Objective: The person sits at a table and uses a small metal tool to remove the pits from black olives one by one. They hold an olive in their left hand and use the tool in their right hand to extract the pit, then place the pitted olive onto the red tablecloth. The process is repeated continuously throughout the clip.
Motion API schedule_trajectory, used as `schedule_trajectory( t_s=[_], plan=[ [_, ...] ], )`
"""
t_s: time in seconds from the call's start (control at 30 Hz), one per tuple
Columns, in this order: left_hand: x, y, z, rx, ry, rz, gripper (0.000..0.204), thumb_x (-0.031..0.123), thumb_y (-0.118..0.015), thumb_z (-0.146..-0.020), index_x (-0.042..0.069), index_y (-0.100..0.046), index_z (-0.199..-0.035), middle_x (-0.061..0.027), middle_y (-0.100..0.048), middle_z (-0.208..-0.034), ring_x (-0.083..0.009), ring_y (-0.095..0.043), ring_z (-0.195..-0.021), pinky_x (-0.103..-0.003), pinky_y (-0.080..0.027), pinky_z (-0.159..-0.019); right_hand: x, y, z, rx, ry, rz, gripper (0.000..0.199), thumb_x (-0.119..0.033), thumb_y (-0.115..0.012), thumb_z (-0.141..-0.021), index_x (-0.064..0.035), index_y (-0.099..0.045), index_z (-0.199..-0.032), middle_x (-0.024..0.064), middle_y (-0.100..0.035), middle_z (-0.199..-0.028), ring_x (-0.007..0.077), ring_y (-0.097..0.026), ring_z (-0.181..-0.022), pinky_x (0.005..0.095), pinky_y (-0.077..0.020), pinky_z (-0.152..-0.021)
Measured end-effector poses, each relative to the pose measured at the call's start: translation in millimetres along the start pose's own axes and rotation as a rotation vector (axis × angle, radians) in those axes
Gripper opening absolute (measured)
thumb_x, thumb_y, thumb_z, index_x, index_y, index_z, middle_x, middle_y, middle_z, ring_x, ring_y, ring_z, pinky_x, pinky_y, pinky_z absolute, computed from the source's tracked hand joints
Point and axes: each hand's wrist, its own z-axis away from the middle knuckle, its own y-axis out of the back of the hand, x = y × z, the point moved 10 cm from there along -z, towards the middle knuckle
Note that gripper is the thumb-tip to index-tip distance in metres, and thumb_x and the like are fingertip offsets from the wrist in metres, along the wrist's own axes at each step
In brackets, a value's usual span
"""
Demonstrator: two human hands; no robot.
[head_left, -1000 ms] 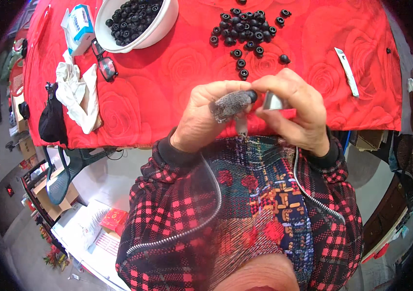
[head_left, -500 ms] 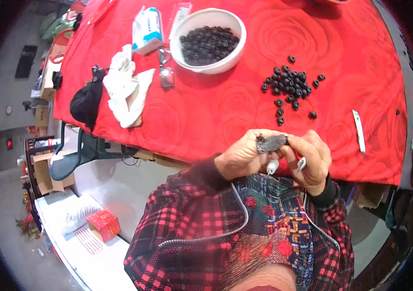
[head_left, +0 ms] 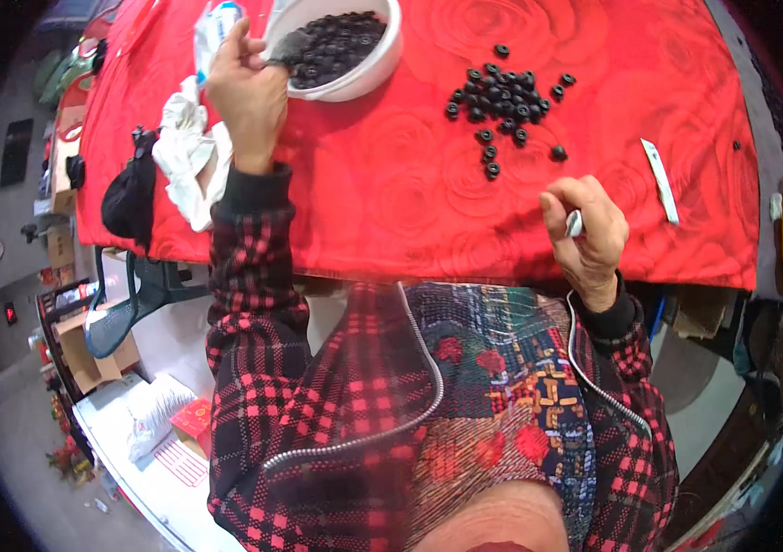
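Observation:
My left hand point(head_left: 249, 97) reaches to the left rim of a white bowl point(head_left: 390, 46) at the far side of the table. Its fingers are apart, and a blurred dark grey cover or piece point(head_left: 290, 48) shows at the fingertips over the bowl. Inside the bowl lie many small round black pieces point(head_left: 341, 51), some with a hole in the middle. Near the front edge, my right hand point(head_left: 589, 225) is closed around a small white object point(head_left: 574, 223); only its end shows. Beyond that hand, a loose heap of the same black pieces point(head_left: 502, 97) rests on the red tablecloth point(head_left: 364, 193).
Left of the bowl are a blue-and-white packet point(head_left: 217, 32), partly behind my hand, a crumpled white cloth point(head_left: 191, 156) and a black cap point(head_left: 129, 198). A narrow white strip point(head_left: 659, 181) lies to the right. A dark green chair point(head_left: 134, 304) stands by the table's left front.
My left hand has left my right hand and moved far and left to the bowl. The right hand stays near the front edge, still closed on the white object. The view has shifted somewhat.

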Motion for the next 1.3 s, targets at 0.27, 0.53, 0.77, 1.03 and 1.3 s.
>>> schedule_trajectory(
  t_s=[0.27,0.53,0.77,1.03,1.3],
  plan=[
    [95.1,-104.2,149.9,-0.714,0.017,0.316,0.017,0.012,-0.076,-0.07,0.003,-0.068,-0.082,-0.0085,-0.062,-0.072,-0.0163,-0.059,-0.06,-0.029,-0.047,-0.054,7.7,4.5,3.3,-0.016,-0.045,0.0,0.018,0.004,-0.069,-0.071,-0.0019,-0.057,-0.083,0.0093,-0.05,-0.065,0.0233,-0.049,-0.053,0.0331,-0.0386,-0.047],
    [102.3,-126.7,160.7,-0.629,-0.137,0.152,0.026,0.022,-0.077,-0.072,0.002,-0.065,-0.082,-0.0103,-0.062,-0.072,-0.0165,-0.061,-0.059,-0.028,-0.048,-0.052,12.9,-1.8,6.3,-0.046,-0.079,-0.015,0.017,0.003,-0.069,-0.072,-0.0024,-0.057,-0.083,0.0095,-0.052,-0.066,0.0234,-0.051,-0.054,0.0328,-0.0393,-0.049],
    [102.9,-124.5,204.9,-1.077,0.933,1.27,0.029,0.019,-0.07,-0.08,0.001,-0.059,-0.101,-0.0095,-0.065,-0.089,-0.0137,-0.063,-0.066,-0.026,-0.051,-0.051,20.8,-6.6,6.0,-0.107,-0.284,-0.286,0.023,0.002,-0.069,-0.072,-0.0037,-0.061,-0.093,0.0063,-0.054,-0.07,0.0174,-0.052,-0.059,0.0289,-0.0406,-0.053],
    [112.5,-116.7,233.9,-1.118,1.191,1.333,0.021,-0.001,-0.062,-0.082,0.002,-0.058,-0.102,-0.0014,-0.061,-0.082,-0.0074,-0.058,-0.07,-0.021,-0.049,-0.06,-3.0,-29.6,-3.2,-0.316,-0.132,-0.445,0.032,0.0,-0.072,-0.069,-0.0022,-0.063,-0.1,0.0081,-0.057,-0.077,0.0201,-0.057,-0.066,0.0296,-0.0452,-0.058],
    [118.9,-109.4,243.0,-1.426,0.987,1.207,0.023,-0.004,-0.059,-0.08,0.002,-0.06,-0.102,0.0041,-0.06,-0.083,-0.0029,-0.056,-0.072,-0.018,-0.047,-0.063,-7.4,-30.7,-1.4,-0.395,-0.111,-0.517,0.029,0.0,-0.073,-0.069,-0.0025,-0.064,-0.096,0.0084,-0.058,-0.075,0.0211,-0.058,-0.064,0.0305,-0.0449,-0.055]
  ],
)
